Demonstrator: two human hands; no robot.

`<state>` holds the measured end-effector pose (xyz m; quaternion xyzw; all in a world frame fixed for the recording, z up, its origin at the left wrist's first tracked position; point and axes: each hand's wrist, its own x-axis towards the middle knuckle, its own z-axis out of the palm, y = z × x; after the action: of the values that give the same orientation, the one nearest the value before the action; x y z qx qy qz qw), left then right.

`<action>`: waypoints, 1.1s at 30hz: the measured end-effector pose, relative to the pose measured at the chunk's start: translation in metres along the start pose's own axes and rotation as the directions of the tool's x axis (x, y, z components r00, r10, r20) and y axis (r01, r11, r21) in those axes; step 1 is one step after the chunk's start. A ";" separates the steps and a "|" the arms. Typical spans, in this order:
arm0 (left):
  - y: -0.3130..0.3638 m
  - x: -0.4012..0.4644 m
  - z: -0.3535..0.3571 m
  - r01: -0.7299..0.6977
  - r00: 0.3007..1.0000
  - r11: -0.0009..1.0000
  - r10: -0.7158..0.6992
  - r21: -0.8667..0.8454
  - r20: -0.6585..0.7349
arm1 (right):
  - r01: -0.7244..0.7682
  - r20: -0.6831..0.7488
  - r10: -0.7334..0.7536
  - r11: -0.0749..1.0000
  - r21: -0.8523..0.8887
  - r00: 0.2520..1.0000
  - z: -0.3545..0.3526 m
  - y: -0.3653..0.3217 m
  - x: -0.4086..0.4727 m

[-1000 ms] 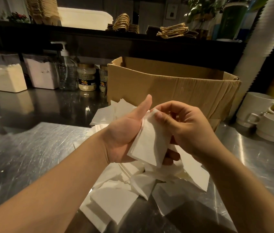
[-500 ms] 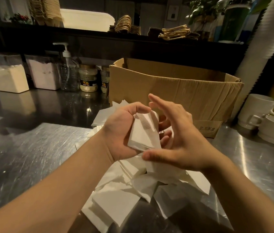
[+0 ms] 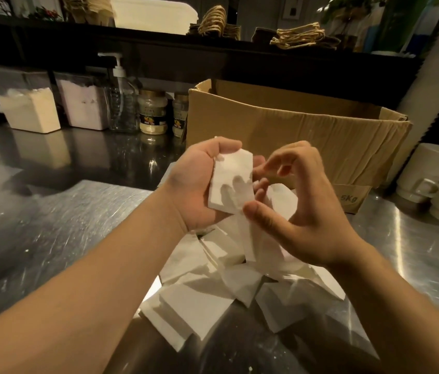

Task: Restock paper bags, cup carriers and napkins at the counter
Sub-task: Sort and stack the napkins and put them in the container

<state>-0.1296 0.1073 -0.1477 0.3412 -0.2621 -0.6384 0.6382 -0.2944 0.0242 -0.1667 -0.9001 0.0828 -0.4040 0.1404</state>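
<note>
My left hand (image 3: 195,190) grips a small stack of white folded napkins (image 3: 233,182), held upright above the steel counter (image 3: 59,228). My right hand (image 3: 302,209) hovers just right of the stack with fingers curled and spread, its fingertips near the stack's right edge; it holds nothing. Under both hands lies a loose pile of white napkins (image 3: 199,298) spread over the counter. Behind the hands stands an open brown cardboard box (image 3: 307,136). Paper bags with twisted handles (image 3: 302,37) lie on the dark shelf at the back.
Two clear bins of powder (image 3: 29,103), a pump bottle (image 3: 121,103) and two jars (image 3: 152,112) line the back left. White mugs (image 3: 434,182) stand at the right. A tall stack of white cups (image 3: 434,60) rises at the far right.
My right hand let go of the napkin it was pressing onto the stack and drew back to the right, fingers spread. My left hand kept the stack and turned it more upright.
</note>
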 end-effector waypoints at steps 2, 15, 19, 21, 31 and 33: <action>0.003 -0.003 -0.001 -0.017 1.000 0.998 0.016 -0.055 -0.006 | 0.069 0.061 -0.069 0.998 0.003 0.996 0.002 -0.006 -0.002; 0.002 -0.001 -0.005 -0.039 0.994 0.998 0.033 -0.050 -0.108 | 0.274 0.719 -0.072 0.947 -0.169 0.692 0.020 -0.060 -0.010; 0.002 0.000 -0.005 -0.031 0.992 0.999 0.025 -0.040 -0.123 | 0.276 0.724 -0.039 0.937 -0.212 0.689 0.028 -0.068 -0.011; 0.001 0.000 -0.004 -0.024 0.991 0.999 0.018 -0.042 -0.129 | 0.273 0.722 -0.027 0.935 -0.226 0.692 0.030 -0.069 -0.012; 0.000 0.000 -0.004 -0.019 0.988 1.000 0.017 -0.009 -0.156 | 0.247 0.708 0.036 0.924 -0.293 0.706 0.036 -0.074 -0.014; 0.000 0.000 -0.004 -0.019 0.987 1.000 0.017 -0.008 -0.158 | 0.244 0.711 0.038 0.925 -0.290 0.702 0.035 -0.074 -0.014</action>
<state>-0.1264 0.1072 -0.1499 0.3853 -0.2107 -0.6048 0.6644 -0.2746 0.1048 -0.1754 -0.9984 0.0445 -0.0146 -0.0307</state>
